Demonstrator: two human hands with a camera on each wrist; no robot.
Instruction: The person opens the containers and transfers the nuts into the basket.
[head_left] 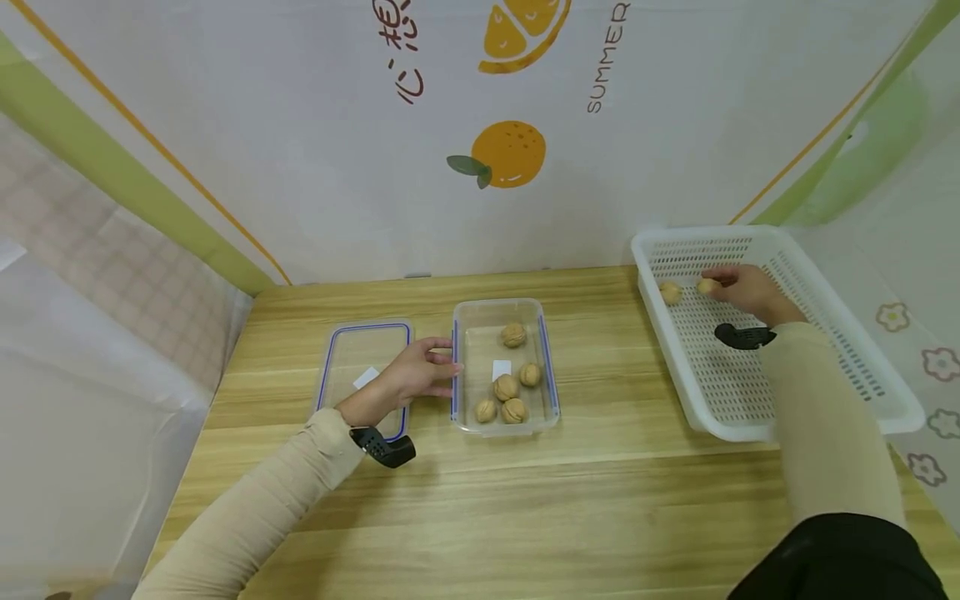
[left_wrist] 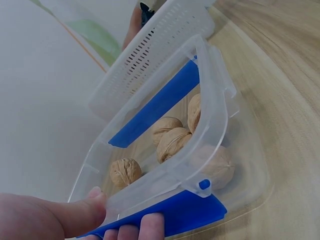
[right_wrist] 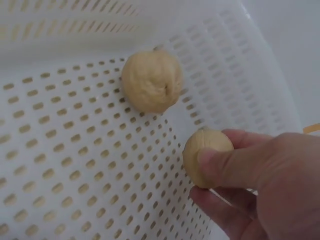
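My left hand point(head_left: 416, 369) grips the left side of a clear plastic food container point(head_left: 477, 333). In the left wrist view its thumb lies at the rim and its fingers press against the blue latch point(left_wrist: 187, 215). Several walnuts point(head_left: 506, 387) lie inside, most of them toward the near end. Over in the white basket point(head_left: 697, 367), my right hand point(head_left: 750, 293) pinches a walnut point(right_wrist: 211, 139) between thumb and fingers, low near the perforated floor. A second walnut point(right_wrist: 152, 80) rests on the basket floor, just left of that hand and apart from it.
A clear lid with a blue seal point(head_left: 352, 346) lies flat left of the container, partly beneath my left forearm. Bare wooden tabletop point(head_left: 600, 367) separates container and basket. A white printed sheet point(head_left: 337, 167) hangs behind the table, and the basket stands close to the right-hand covering.
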